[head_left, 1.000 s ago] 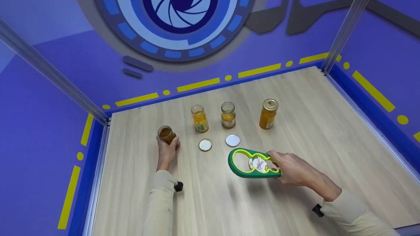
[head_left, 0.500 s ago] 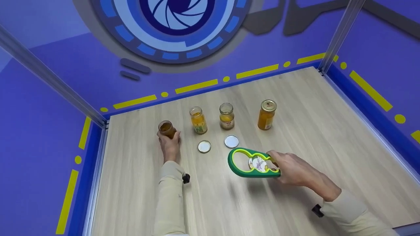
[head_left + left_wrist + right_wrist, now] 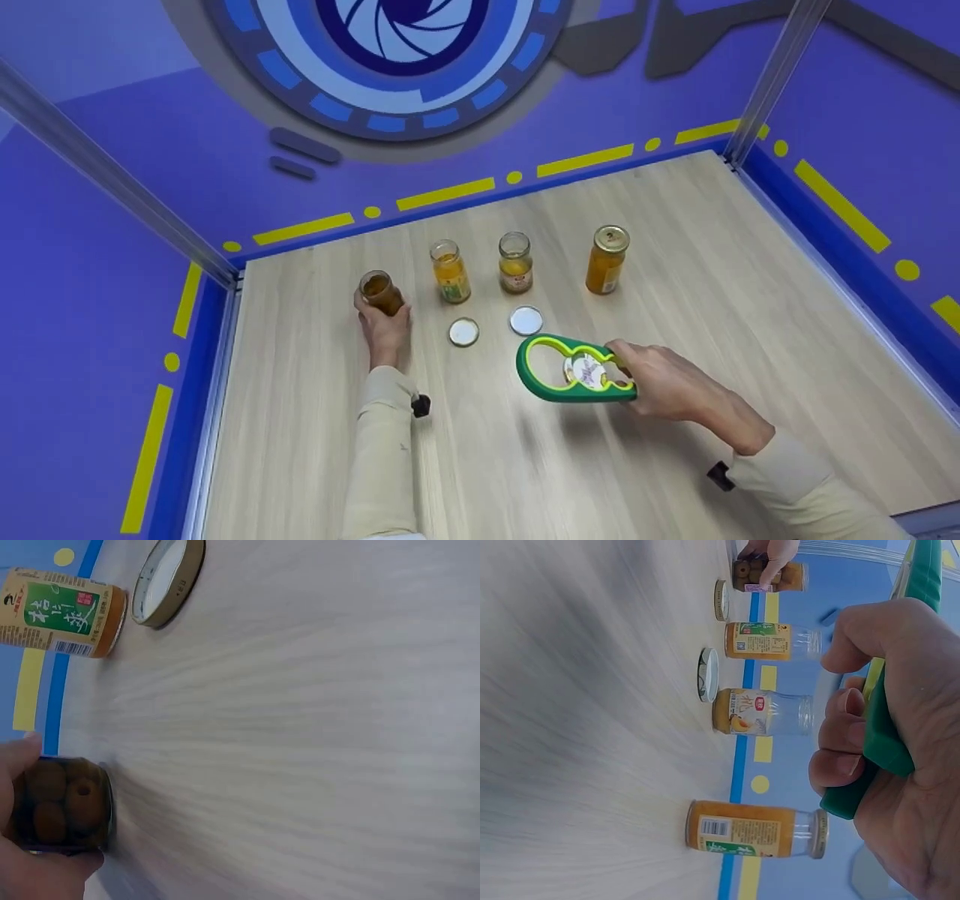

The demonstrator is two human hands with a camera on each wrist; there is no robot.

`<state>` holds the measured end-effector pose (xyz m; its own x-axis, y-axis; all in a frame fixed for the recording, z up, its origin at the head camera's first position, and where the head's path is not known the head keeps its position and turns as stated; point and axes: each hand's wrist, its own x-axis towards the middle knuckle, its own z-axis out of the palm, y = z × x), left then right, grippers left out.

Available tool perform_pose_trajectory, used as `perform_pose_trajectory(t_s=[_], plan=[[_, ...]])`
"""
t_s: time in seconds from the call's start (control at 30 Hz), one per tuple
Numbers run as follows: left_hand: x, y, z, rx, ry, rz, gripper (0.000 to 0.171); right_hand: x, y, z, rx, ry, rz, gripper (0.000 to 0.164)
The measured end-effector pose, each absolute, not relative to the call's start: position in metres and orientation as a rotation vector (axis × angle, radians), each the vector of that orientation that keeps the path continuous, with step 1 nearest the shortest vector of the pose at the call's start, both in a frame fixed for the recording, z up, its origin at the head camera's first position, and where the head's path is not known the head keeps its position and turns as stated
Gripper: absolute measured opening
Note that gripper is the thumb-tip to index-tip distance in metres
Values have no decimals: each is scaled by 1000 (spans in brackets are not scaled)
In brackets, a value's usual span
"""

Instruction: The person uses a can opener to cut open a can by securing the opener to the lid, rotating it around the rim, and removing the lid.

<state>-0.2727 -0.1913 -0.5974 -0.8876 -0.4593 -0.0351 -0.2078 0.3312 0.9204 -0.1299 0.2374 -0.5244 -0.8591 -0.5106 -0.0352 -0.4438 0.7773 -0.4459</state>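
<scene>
My left hand [image 3: 385, 330] grips an uncapped glass jar [image 3: 381, 291] of brown round pieces at the left end of the jar row. In the left wrist view, the thumb and fingers wrap the jar [image 3: 64, 802], and its base is right at the tabletop. My right hand [image 3: 667, 381] holds a green jar opener [image 3: 536, 382] with a yellow-green inner edge above the table. A lid with a printed pattern [image 3: 589, 371] shows inside the opener's middle opening. In the right wrist view, the fingers curl round the opener's green handle [image 3: 889, 727].
Two uncapped jars, one with orange contents [image 3: 452, 277] and one partly filled [image 3: 516, 266], stand right of the held jar. A capped jar [image 3: 606, 262] stands farther right. Two upturned lids, the left [image 3: 463, 331] and the right [image 3: 526, 320], lie before them. Blue walls [image 3: 450, 165] enclose the table.
My left hand has pushed the brown-filled jar away from me, beside the other jars. The right hand with the jar opener stays nearly in place; the view shifts slightly.
</scene>
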Motion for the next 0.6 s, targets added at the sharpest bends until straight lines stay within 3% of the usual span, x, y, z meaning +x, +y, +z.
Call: perform_pose_trajectory(t_s=[0.13,0.6], plan=[[-268,-198,-598,637,-2422,-1596,105,-132,236,-521,-750,2804,-650,63],[-232,-217,-585,680,-2609,-1663,83,-134,236,-517,-779,2815,-659,61]])
